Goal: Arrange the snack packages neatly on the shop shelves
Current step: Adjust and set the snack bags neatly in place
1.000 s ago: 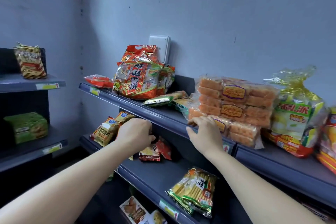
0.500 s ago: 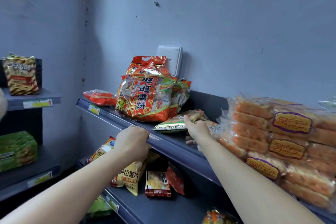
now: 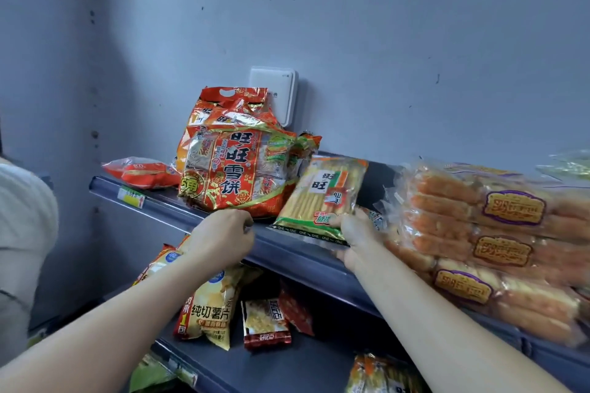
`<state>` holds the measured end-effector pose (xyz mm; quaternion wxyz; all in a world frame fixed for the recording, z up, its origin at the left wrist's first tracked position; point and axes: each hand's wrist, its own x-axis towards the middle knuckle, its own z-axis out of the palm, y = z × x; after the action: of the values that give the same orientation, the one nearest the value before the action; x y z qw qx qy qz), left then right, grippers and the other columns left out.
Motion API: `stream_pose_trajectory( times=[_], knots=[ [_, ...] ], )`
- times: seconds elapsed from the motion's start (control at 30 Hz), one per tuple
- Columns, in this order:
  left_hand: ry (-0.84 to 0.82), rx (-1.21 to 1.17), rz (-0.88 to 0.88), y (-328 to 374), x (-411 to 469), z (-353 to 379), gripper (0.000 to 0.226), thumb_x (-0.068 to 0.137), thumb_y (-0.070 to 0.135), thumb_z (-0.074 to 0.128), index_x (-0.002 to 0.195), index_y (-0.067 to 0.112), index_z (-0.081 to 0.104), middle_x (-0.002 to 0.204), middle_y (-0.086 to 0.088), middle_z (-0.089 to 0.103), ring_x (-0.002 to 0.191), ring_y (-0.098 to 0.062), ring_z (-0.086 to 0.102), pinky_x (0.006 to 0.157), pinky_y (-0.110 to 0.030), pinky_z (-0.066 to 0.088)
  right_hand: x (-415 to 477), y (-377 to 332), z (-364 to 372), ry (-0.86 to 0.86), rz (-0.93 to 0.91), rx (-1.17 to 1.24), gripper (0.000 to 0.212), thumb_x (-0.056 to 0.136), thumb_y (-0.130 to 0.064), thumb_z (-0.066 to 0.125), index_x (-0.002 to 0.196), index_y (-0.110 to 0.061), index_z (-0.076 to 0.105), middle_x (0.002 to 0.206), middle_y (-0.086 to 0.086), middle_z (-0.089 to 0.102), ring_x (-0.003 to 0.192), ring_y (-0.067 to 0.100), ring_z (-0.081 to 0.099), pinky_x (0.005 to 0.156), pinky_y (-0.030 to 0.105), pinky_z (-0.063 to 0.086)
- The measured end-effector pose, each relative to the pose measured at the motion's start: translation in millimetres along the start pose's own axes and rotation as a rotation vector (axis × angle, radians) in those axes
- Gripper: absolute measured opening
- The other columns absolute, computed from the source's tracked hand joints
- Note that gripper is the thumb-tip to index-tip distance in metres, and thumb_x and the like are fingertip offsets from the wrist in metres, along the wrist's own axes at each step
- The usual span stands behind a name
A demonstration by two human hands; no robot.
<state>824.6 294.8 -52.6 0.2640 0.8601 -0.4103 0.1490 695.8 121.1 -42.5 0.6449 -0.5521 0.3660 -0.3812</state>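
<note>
Fingers (image 3: 333, 221) of right hand (image 3: 357, 239): clamped on the green-yellow cracker packet (image 3: 322, 198), held tilted just right of the large red rice-cracker bag (image 3: 236, 169). Fingers of left hand (image 3: 223, 236): curled over the upper shelf (image 3: 159, 207) front rail, just below that bag. Further right of the bag: orange bread-roll packs (image 3: 479, 239). Below it, on the lower shelf (image 3: 287, 367): yellow crisp bag (image 3: 210, 313).

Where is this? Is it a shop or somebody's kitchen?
Most likely a small shop. The dark metal shelves are stacked with sealed snacks, like the big red rice-cracker bag, and a price label is stuck on the front edge of a shelf.
</note>
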Motion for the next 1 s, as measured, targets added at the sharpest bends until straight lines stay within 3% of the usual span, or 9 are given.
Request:
stream_pose_trajectory(
  times=[0.13, 0.23, 0.37, 0.5, 0.7, 0.83, 1.0],
  knots=[
    [0.015, -0.309, 0.048, 12.6, -9.2, -7.7, 0.045, 0.098, 0.05, 0.04, 0.125, 0.019, 0.06, 0.116, -0.004, 0.066, 0.103, -0.023, 0.059, 0.081, -0.034, 0.047, -43.2, -1.5, -10.4, -0.125, -0.146, 0.036, 0.065, 0.078, -0.005, 0.066, 0.134, -0.033, 0.05, 0.13, -0.001, 0.058, 0.122, 0.026, 0.05, 0.104, 0.061, 0.037],
    [0.012, -0.633, 0.072, 23.8, -26.6, -10.2, 0.07, 0.09, 0.062, 0.035, 0.143, 0.017, 0.041, 0.115, -0.005, 0.062, 0.103, -0.022, 0.058, 0.084, -0.035, 0.044, -80.2, 6.3, -23.4, -0.245, -0.16, 0.119, 0.057, 0.079, 0.0, 0.066, 0.128, -0.028, 0.055, 0.124, 0.005, 0.065, 0.118, 0.029, 0.058, 0.105, 0.057, 0.038],
    [0.083, -0.843, 0.083, 35.1, -57.9, -5.3, 0.069, 0.082, 0.069, 0.051, 0.125, 0.015, 0.045, 0.102, 0.001, 0.061, 0.099, -0.022, 0.06, 0.082, -0.042, 0.051, -121.3, 26.8, -56.5, -0.359, -0.096, 0.118, 0.038, 0.084, 0.009, 0.059, 0.108, -0.02, 0.064, 0.113, 0.013, 0.069, 0.105, 0.029, 0.063, 0.103, 0.044, 0.043],
    [0.045, -0.863, 0.26, 36.9, -103.7, 11.8, 0.053, 0.076, 0.063, 0.059, 0.105, 0.021, 0.046, 0.096, 0.016, 0.067, 0.083, -0.002, 0.066, 0.068, -0.036, 0.057, -136.9, 57.1, -99.5, -0.336, 0.019, -0.065, 0.043, 0.071, 0.005, 0.068, 0.11, -0.013, 0.066, 0.108, 0.011, 0.071, 0.11, 0.032, 0.062, 0.104, 0.045, 0.041],
    [-0.112, -0.732, 0.388, 36.4, -158.4, 73.6, 0.058, 0.076, 0.07, 0.055, 0.11, 0.024, 0.045, 0.089, 0.015, 0.07, 0.073, -0.003, 0.066, 0.056, -0.039, 0.055, -150.6, 87.8, -161.7, -0.383, 0.169, -0.391, 0.034, 0.077, 0.009, 0.068, 0.105, -0.011, 0.07, 0.104, 0.009, 0.073, 0.096, 0.021, 0.069, 0.089, 0.032, 0.052],
    [-0.343, -0.659, 0.31, 45.4, -177.4, 119.9, 0.061, 0.076, 0.075, 0.051, 0.119, 0.032, 0.041, 0.094, 0.017, 0.07, 0.08, -0.002, 0.066, 0.067, -0.037, 0.056, -141.0, 119.6, -198.4, -0.389, 0.308, -0.525, 0.029, 0.08, 0.004, 0.07, 0.104, -0.011, 0.07, 0.108, 0.011, 0.072, 0.1, 0.024, 0.068, 0.087, 0.033, 0.055],
    [-0.643, -0.67, 0.122, 76.4, -179.4, 169.5, 0.04, 0.087, 0.046, 0.063, 0.118, 0.033, 0.043, 0.1, 0.017, 0.066, 0.088, -0.001, 0.064, 0.08, -0.031, 0.054, -118.9, 155.2, -240.0, -0.32, 0.432, -0.551, 0.03, 0.083, 0.0, 0.07, 0.112, -0.007, 0.068, 0.108, 0.01, 0.072, 0.096, 0.02, 0.068, 0.071, 0.029, 0.055]
  ],
)
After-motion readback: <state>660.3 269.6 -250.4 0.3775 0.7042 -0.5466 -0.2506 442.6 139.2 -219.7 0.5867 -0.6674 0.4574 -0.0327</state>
